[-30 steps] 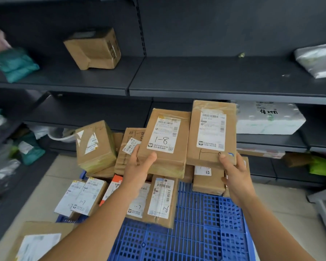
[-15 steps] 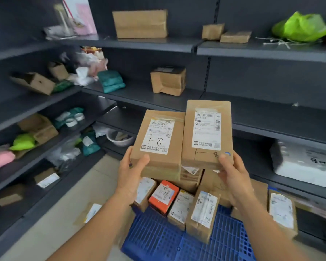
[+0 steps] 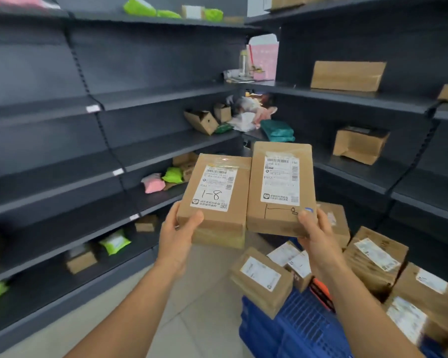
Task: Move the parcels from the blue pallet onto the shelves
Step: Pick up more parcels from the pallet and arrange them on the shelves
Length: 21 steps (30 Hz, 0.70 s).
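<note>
My left hand [image 3: 177, 235] grips the near end of a brown cardboard parcel marked "1-8" [image 3: 217, 197]. Right beside it, my right hand [image 3: 314, 229] grips a second, slightly larger brown parcel [image 3: 279, 187] with a white label. Both parcels are held up at chest height, side by side and touching, in front of the corner of the dark grey shelves [image 3: 166, 147]. Below and to the right lies the blue pallet [image 3: 290, 329] with several more brown parcels [image 3: 263, 280] on it.
Dark shelves run along the left wall and the right wall [image 3: 347, 96], meeting in a corner. They carry scattered boxes [image 3: 360, 144], green bags [image 3: 114, 242], a pink bag [image 3: 153, 183] and a teal bag [image 3: 278, 130]. Pale tiled floor [image 3: 181, 301] lies between the left shelf and the pallet.
The view has swung left from the pallet toward the corner and left-hand shelves. Both hands keep the same grip on their parcels, which stay side by side.
</note>
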Motion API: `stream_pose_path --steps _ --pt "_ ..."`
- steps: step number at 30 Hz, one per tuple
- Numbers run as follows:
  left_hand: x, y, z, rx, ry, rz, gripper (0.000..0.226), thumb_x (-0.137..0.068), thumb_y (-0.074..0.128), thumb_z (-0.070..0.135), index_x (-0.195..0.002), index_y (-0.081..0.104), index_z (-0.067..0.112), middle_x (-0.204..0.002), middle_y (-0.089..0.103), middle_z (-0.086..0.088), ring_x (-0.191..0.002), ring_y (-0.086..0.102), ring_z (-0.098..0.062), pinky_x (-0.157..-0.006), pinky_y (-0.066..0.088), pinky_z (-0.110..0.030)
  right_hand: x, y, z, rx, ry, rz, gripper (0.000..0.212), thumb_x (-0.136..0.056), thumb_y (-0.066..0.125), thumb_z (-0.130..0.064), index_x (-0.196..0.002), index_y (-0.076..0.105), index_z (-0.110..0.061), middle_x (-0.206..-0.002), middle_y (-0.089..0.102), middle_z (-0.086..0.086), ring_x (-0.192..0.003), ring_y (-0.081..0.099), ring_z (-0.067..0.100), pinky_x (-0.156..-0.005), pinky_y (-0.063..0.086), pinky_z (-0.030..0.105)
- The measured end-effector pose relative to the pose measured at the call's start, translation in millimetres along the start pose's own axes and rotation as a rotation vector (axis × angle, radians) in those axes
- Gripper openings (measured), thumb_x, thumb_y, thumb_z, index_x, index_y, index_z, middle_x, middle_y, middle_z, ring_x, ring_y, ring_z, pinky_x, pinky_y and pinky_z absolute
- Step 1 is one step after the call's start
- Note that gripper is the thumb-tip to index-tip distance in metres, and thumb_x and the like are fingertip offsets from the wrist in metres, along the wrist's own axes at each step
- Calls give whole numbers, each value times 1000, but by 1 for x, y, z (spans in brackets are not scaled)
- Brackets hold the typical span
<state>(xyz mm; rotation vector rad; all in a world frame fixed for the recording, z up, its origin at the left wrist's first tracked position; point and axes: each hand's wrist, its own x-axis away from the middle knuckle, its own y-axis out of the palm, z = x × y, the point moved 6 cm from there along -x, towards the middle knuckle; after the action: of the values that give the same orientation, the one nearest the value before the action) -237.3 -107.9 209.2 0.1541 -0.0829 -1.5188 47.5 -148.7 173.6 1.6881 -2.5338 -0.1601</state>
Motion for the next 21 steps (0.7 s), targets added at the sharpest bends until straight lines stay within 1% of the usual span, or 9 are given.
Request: stream_pose_path --steps 2,4,6,8,12,16,18,20,21 --pt "6 -50 12 2 8 65 29 -89 66 23 -98 59 50 -102 66 20 -102 60 -7 -81 50 -35 11 48 0 0 -1 -60 29 -91 59 -40 -118 52 -44 -118 60 -9 -109 56 11 -83 47 28" --pt "14 -96 23 -11 28 131 30 -88 66 24 -95 60 52 -102 67 17 -103 60 -11 -83 51 -38 22 92 0 6 9 -113 29 -88 60 -46 -116 52 -47 -120 60 -8 -111 55 14 -91 48 34" --pt "23 -138 37 -7 50 196 31 -88 66 22 -89 61 53 -96 68 20 -100 60 -10 -87 49 -39 31 134 3 18 24 -177 43 -78 64 -61 -118 52 -50 -122 60 -9 -113 56 16 -99 47 44" --pt "31 -177 48 0 71 257 31 -89 65 21 -88 61 52 -94 68 20 -98 61 -9 -86 49 -37 38 175 5 47 20 -242 57 -65 65 -73 -118 53 -54 -121 61 -11 -113 57 16 -99 47 48" --pt "45 -247 67 -8 80 404 28 -87 67 26 -91 60 53 -104 66 15 -103 60 -15 -91 51 -45 49 253 7 27 2 -336 48 -84 62 -51 -130 50 -42 -126 57 -6 -108 56 10 -96 47 38" --pt "52 -304 82 -10 96 519 26 -84 70 29 -94 60 51 -106 66 11 -106 60 -22 -85 54 -53 58 325 10 5 46 -447 47 -86 62 -46 -131 50 -37 -126 58 -5 -111 57 13 -101 46 41" --pt "49 -329 87 8 113 562 26 -85 69 26 -94 60 49 -107 65 8 -102 61 -19 -77 58 -48 58 357 12 10 51 -482 44 -87 61 -47 -129 50 -38 -124 58 -6 -112 55 15 -101 46 42" --pt "42 -352 93 30 147 596 27 -88 67 22 -91 58 47 -102 64 10 -95 60 -13 -68 57 -36 56 390 14 15 50 -524 45 -86 61 -49 -129 49 -40 -124 57 -5 -116 53 17 -103 44 45" --pt "37 -363 96 32 164 608 26 -89 66 21 -91 57 45 -101 64 11 -93 60 -12 -70 55 -33 54 406 16 16 56 -538 46 -85 62 -50 -129 49 -41 -124 56 -5 -116 52 18 -104 44 47"
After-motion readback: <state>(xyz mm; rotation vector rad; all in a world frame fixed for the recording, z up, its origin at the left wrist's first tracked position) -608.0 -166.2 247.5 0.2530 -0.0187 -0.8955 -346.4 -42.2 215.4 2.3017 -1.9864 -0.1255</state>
